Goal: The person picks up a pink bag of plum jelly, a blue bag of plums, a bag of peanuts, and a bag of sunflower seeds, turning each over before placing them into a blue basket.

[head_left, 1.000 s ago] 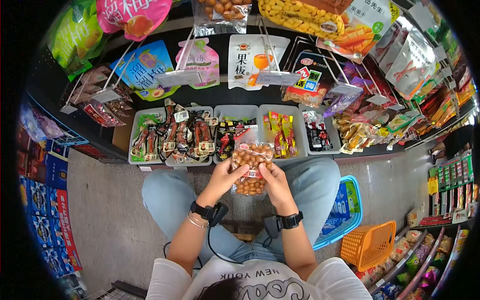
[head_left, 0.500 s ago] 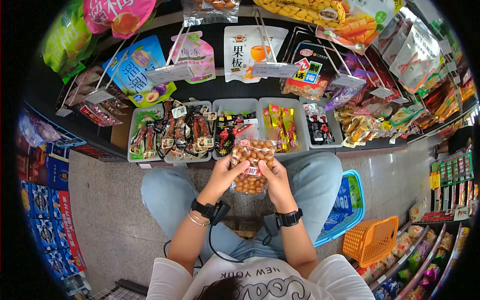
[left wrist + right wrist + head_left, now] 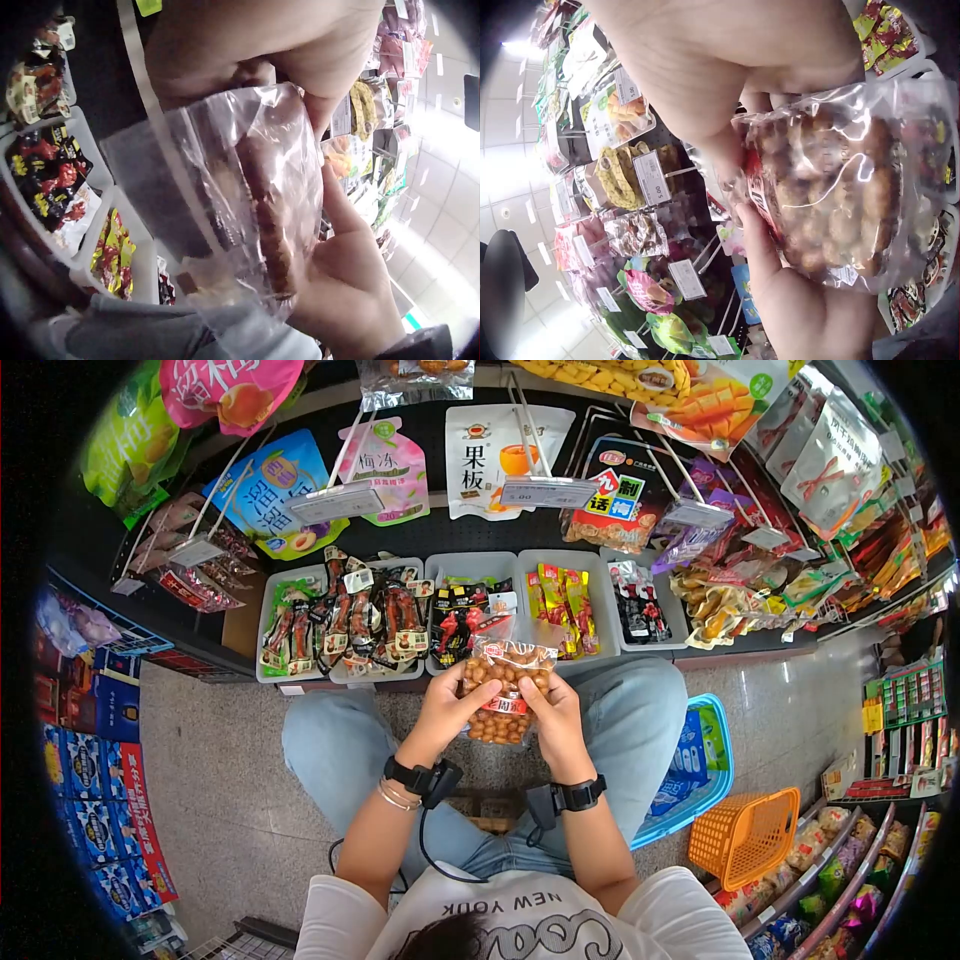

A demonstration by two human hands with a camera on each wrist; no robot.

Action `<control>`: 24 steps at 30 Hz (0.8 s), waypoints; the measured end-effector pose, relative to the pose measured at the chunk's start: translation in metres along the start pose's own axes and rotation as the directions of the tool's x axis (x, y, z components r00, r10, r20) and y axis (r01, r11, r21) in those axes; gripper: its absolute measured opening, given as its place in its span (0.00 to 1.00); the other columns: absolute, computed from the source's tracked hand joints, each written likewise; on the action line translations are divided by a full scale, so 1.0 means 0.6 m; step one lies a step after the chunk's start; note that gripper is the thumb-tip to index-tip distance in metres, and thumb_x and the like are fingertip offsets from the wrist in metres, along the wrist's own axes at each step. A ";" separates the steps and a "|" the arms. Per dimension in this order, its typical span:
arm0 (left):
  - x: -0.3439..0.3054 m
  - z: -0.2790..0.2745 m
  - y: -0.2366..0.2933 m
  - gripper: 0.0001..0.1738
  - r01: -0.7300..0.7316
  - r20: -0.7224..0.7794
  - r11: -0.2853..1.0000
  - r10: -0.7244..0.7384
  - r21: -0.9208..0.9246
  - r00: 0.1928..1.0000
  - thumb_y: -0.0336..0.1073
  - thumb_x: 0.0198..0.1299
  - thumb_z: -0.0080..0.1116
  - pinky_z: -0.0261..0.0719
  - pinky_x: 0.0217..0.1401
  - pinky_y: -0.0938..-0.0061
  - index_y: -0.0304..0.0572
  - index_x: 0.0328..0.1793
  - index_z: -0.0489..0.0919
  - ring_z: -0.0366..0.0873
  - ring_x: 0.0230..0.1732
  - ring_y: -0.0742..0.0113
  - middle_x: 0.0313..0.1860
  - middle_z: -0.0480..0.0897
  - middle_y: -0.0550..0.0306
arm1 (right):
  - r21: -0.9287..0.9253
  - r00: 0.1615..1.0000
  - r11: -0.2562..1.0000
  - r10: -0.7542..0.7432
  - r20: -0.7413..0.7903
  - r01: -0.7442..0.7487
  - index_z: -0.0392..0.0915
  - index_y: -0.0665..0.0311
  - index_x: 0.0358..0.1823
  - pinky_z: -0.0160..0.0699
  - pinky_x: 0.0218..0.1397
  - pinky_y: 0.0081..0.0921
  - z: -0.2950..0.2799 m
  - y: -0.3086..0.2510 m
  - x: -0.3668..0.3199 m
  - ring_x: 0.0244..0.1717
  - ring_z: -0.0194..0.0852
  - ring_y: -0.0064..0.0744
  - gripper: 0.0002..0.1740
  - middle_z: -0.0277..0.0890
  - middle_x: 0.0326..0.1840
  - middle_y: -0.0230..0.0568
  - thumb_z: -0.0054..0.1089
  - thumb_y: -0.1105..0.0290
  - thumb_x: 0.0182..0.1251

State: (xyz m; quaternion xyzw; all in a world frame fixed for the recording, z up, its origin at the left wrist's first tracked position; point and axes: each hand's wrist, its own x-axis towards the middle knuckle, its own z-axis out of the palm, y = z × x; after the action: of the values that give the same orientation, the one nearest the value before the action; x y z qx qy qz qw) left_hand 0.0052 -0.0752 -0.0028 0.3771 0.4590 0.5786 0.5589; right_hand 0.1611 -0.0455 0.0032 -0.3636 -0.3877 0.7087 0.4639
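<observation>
A clear plastic bag of round brown nuts or snack balls [image 3: 500, 727], with a red-and-white label across it, is held up in front of the person's knees. My left hand [image 3: 446, 706] grips its left side and my right hand [image 3: 557, 718] its right side, both thumbs lying over the front. In the left wrist view the bag [image 3: 274, 202] shows edge-on, its clear sealed end sticking out past the contents. Seen from the right wrist, the round pieces fill the bag [image 3: 832, 202]; the fingers behind it are partly hidden.
White bins [image 3: 473, 567] of small wrapped snacks line the low shelf beyond the knees. Snack pouches [image 3: 500, 460] hang above on hooks with price tags [image 3: 553, 492]. A blue basket [image 3: 722, 780] holding packages and an orange basket [image 3: 745, 840] stand on the floor at right.
Both hands keep hold of the bag, which has tipped slightly, its top end leaning a little right in the head view. The shelf goods appear slightly higher as the head view shifts.
</observation>
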 end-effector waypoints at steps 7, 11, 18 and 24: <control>0.002 -0.003 -0.006 0.16 0.006 0.000 1.000 -0.006 0.014 1.000 0.36 0.59 0.63 0.75 0.46 0.80 0.33 0.49 0.77 0.76 0.41 0.79 0.42 0.81 0.61 | -0.003 1.000 1.000 -0.010 -0.006 0.010 0.74 0.69 0.53 0.71 0.53 0.20 0.003 -0.002 -0.002 0.47 0.74 0.19 0.17 0.78 0.49 0.35 0.59 0.70 0.65; 0.000 -0.001 -0.003 0.16 0.005 -0.007 1.000 -0.005 0.025 1.000 0.36 0.59 0.63 0.75 0.46 0.80 0.33 0.49 0.77 0.76 0.41 0.79 0.42 0.81 0.61 | 0.017 1.000 1.000 -0.006 0.001 0.006 0.74 0.69 0.53 0.71 0.53 0.20 0.002 0.000 -0.002 0.47 0.73 0.19 0.16 0.78 0.48 0.35 0.59 0.70 0.66; 0.000 -0.004 -0.010 0.16 0.027 0.000 0.999 -0.027 0.036 1.000 0.36 0.59 0.63 0.75 0.46 0.80 0.33 0.49 0.77 0.76 0.41 0.79 0.42 0.81 0.61 | 0.017 1.000 1.000 0.004 0.002 -0.005 0.73 0.69 0.53 0.70 0.53 0.20 0.000 0.001 -0.002 0.48 0.73 0.19 0.16 0.77 0.49 0.35 0.58 0.70 0.66; 0.001 -0.004 -0.012 0.19 0.043 -0.016 0.999 -0.043 0.008 0.999 0.37 0.59 0.63 0.75 0.47 0.79 0.33 0.51 0.76 0.76 0.42 0.78 0.43 0.81 0.60 | 0.005 0.999 0.999 0.044 -0.005 -0.044 0.73 0.69 0.52 0.70 0.52 0.20 -0.002 0.000 -0.002 0.48 0.72 0.19 0.16 0.77 0.49 0.35 0.58 0.69 0.66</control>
State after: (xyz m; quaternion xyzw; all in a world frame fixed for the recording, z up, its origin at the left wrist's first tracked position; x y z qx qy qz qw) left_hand 0.0051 -0.0751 -0.0105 0.3649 0.4740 0.5672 0.5661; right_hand 0.1624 -0.0461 0.0029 -0.3728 -0.3767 0.7188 0.4499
